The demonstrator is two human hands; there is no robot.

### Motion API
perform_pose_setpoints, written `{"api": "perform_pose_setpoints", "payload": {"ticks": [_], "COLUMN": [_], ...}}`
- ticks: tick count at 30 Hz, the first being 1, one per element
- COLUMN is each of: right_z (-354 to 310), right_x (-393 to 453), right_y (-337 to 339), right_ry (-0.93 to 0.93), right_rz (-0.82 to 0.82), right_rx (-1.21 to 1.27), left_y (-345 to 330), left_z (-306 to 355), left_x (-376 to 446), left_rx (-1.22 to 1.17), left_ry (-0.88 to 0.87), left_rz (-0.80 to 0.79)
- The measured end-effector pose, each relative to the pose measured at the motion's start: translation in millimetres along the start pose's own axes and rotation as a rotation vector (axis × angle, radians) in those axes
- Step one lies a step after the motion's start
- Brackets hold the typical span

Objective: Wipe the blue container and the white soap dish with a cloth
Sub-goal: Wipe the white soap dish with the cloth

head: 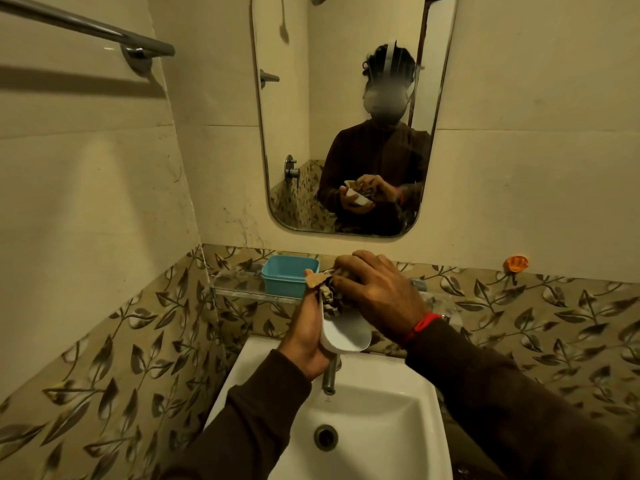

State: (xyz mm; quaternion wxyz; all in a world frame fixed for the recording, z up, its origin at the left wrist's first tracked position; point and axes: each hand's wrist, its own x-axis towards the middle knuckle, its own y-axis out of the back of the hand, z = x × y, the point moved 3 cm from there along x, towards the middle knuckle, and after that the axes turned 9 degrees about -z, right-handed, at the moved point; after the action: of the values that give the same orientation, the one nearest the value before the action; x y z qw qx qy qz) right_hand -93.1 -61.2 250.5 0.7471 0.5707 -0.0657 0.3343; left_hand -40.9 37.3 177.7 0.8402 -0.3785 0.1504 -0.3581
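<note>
1. The left hand [306, 336] gripped the white soap dish [344, 332] above the sink [408, 393].
2. The right hand [379, 289] pressed a bunched cloth [327, 292] into the dish, fingers curled.
3. The blue container [289, 280] sat on the glass shelf [239, 289], above the sink, behind the hands.

Both arms wear long dark brown sleeves [249, 420]; a red thread band [423, 323] circles the right wrist.

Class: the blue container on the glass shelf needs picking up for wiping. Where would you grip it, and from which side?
Probably grip the blue container by its rim, from above and the front-left. It stands upright and open-topped at the front edge of the glass shelf, with the wall behind it and the hands and cloth crowding its right.
</note>
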Motion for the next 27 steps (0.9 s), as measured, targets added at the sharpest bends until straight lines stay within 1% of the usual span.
{"api": "perform_pose_setpoints", "payload": {"ticks": [4, 7, 9, 10, 11, 12, 14, 15, 16, 17, 19, 21, 22, 25, 27], "right_z": [-11, -21, -26, -24, -19, -10, 7, 13, 19, 22, 22, 14, 9, -6, -6], "right_x": [-2, -7, -12, -14, -14, -15, -20, -24, -27, -29, -33, -32, -30, -20, -16], "right_y": [-2, 0, 2, 5, 7, 10, 11, 11, 11, 9, 2, -8, -10, -8, -4], "right_ry": [-0.147, -0.117, -0.058, -0.073, -0.144, -0.267, -0.551, -0.640, -0.685, -0.716, -0.773, -0.817, -0.817, -0.718, -0.610], "right_rz": [-0.016, -0.098, -0.179, -0.178, -0.160, -0.100, 0.114, 0.225, 0.306, 0.352, 0.379, 0.361, 0.365, 0.434, 0.463], "right_rx": [-0.007, 0.038, 0.177, 0.293, 0.458, 0.693, 1.210, 1.373, 1.467, 1.528, 1.624, 1.665, 1.646, 1.475, 1.331], "left_y": [2, 8, 12, 13, 12, 11, 12, 15, 19, 21, 19, 11, 5, 1, 5], "left_z": [-3, 0, 9, 13, 15, 16, 21, 24, 27, 30, 32, 29, 25, 13, 5], "left_x": [1, 3, 5, 6, 7, 7, 8, 8, 7, 6, 2, -1, -2, -4, -7], "left_rx": [0.116, 0.146, 0.107, 0.072, 0.027, -0.012, -0.072, -0.111, -0.172, -0.248, -0.348, -0.338, -0.317, -0.218, -0.185], "left_ry": [-0.043, -0.059, -0.062, -0.041, 0.000, 0.050, 0.088, 0.072, 0.041, 0.013, 0.002, 0.041, 0.069, 0.151, 0.216], "left_rz": [0.132, 0.204, 0.252, 0.261, 0.261, 0.260, 0.261, 0.262, 0.262, 0.254, 0.218, 0.190, 0.172, 0.134, 0.086]}}
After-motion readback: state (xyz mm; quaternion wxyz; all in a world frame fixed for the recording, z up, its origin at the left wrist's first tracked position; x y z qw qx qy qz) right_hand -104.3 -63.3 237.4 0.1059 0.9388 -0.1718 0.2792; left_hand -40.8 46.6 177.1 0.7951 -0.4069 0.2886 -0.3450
